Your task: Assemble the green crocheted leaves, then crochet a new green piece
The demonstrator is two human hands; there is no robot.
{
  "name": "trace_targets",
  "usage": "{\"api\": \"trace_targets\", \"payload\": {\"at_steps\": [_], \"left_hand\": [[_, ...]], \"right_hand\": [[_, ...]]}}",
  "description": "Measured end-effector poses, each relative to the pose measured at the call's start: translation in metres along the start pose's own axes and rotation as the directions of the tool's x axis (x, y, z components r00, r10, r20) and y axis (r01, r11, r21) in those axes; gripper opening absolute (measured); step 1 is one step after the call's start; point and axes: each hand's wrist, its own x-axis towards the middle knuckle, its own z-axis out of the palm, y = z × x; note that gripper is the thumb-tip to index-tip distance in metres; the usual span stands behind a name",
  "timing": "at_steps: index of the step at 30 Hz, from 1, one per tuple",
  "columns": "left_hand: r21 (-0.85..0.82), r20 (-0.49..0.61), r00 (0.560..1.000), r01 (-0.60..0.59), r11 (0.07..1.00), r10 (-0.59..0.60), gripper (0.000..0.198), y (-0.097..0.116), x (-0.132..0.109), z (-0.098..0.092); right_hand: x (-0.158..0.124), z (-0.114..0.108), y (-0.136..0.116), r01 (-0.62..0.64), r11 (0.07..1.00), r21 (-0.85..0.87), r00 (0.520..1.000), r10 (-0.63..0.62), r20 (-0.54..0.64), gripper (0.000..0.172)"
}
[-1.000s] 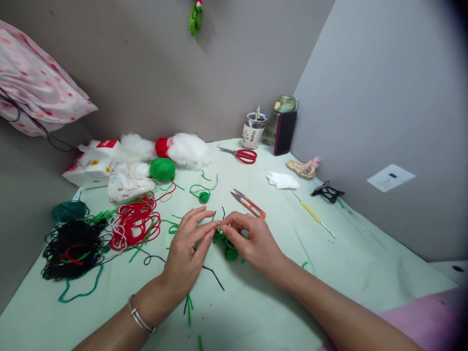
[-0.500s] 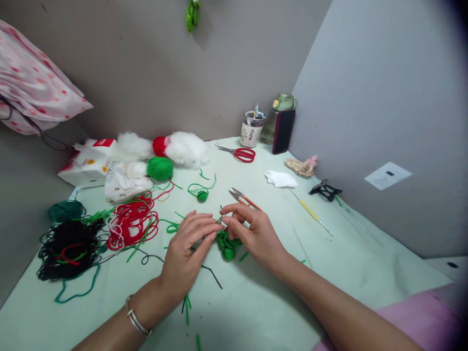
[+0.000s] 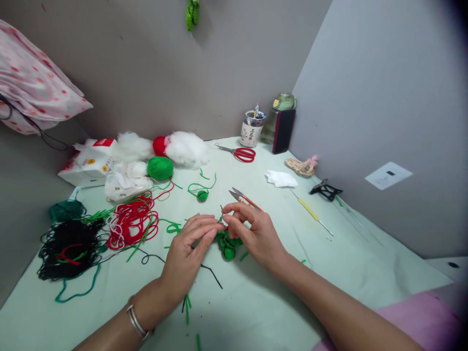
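My left hand (image 3: 192, 246) and my right hand (image 3: 256, 233) meet over the middle of the table, fingertips almost touching. Between thumb and forefinger, the right one pinches a thin dark yarn strand (image 3: 221, 210) whose end sticks up. The left hand's thumb and fingers are pressed together beside it; what lies between them is too small to make out. Just beneath the fingers lies a green crocheted piece (image 3: 229, 251) with a rounded end, partly covered by my right hand. Behind that hand rest thread snips (image 3: 244, 199) with orange handles.
Red yarn (image 3: 133, 222), black yarn (image 3: 69, 248) and a green yarn ball (image 3: 160, 168) lie at left. A small green crocheted ball (image 3: 202, 195) sits behind my hands. Red-handled scissors (image 3: 244, 155) lie farther back. A yellow-handled crochet hook (image 3: 309, 209) is at right.
Both hands stay in nearly the same place. The fingers shift only slightly around the strand.
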Motion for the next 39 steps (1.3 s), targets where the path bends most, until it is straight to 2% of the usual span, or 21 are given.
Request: {"api": "trace_targets", "payload": {"at_steps": [3,5,8,9,11,13,15,17,19,21,23,26,29,39], "left_hand": [[-0.005,0.007,1.0,-0.002,1.0,0.002,0.022,-0.001,-0.001,0.0],[-0.028,0.013,1.0,0.027,0.999,-0.027,0.021,-0.001,-0.001,0.001],[-0.121,0.037,0.985,0.173,0.977,-0.17,0.023,0.002,0.001,0.001],[-0.173,0.051,0.967,0.254,0.952,-0.249,0.025,0.003,0.002,0.001],[-0.299,0.08,0.913,0.405,0.864,-0.4,0.027,0.007,0.004,0.002],[-0.423,0.104,0.857,0.497,0.757,-0.504,0.026,0.009,0.005,0.002],[-0.498,0.095,0.814,0.537,0.681,-0.573,0.024,0.008,0.006,0.001],[-0.493,0.037,0.811,0.523,0.695,-0.584,0.022,0.006,0.005,0.0],[-0.406,-0.061,0.867,0.431,0.806,-0.495,0.016,0.002,0.004,-0.002],[-0.267,-0.142,0.943,0.256,0.929,-0.301,0.013,-0.001,0.003,-0.002],[-0.118,-0.167,0.982,0.07,0.991,-0.09,0.019,-0.002,0.001,-0.003],[0.067,-0.152,0.98,-0.119,0.991,0.128,0.029,-0.003,-0.002,-0.003],[0.193,-0.138,0.962,-0.208,0.959,0.236,0.034,-0.003,-0.004,-0.004],[0.392,-0.071,0.927,-0.314,0.865,0.368,0.033,-0.002,-0.003,-0.007]], "right_hand": [[0.001,0.0,-0.001,-0.02,1.0,0.0,0.998,0.02,0.06,0.011],[0.0,0.0,-0.002,0.009,0.999,-0.051,0.999,-0.007,0.039,0.014],[-0.003,0.003,-0.001,0.178,0.971,-0.157,0.982,-0.185,-0.03,0.013],[-0.004,0.004,0.0,0.271,0.941,-0.205,0.958,-0.285,-0.041,0.013],[-0.006,0.007,0.002,0.447,0.835,-0.321,0.877,-0.48,-0.028,0.013],[-0.007,0.01,0.004,0.548,0.722,-0.423,0.798,-0.603,0.005,0.015],[-0.007,0.011,0.005,0.589,0.667,-0.456,0.762,-0.647,0.038,0.017],[-0.008,0.01,0.005,0.591,0.696,-0.408,0.769,-0.639,0.025,0.015],[-0.009,0.008,0.003,0.54,0.777,-0.324,0.815,-0.578,-0.027,0.012],[-0.01,0.005,-0.001,0.438,0.868,-0.235,0.883,-0.464,-0.067,0.012],[-0.011,0.004,-0.005,0.311,0.94,-0.144,0.946,-0.32,-0.044,0.014],[-0.012,0.004,-0.01,0.159,0.987,-0.027,0.987,-0.158,0.035,0.016],[-0.012,0.005,-0.012,0.092,0.996,0.011,0.993,-0.093,0.072,0.016],[-0.014,0.004,-0.017,-0.054,0.991,0.126,0.99,0.036,0.14,0.019]]}}
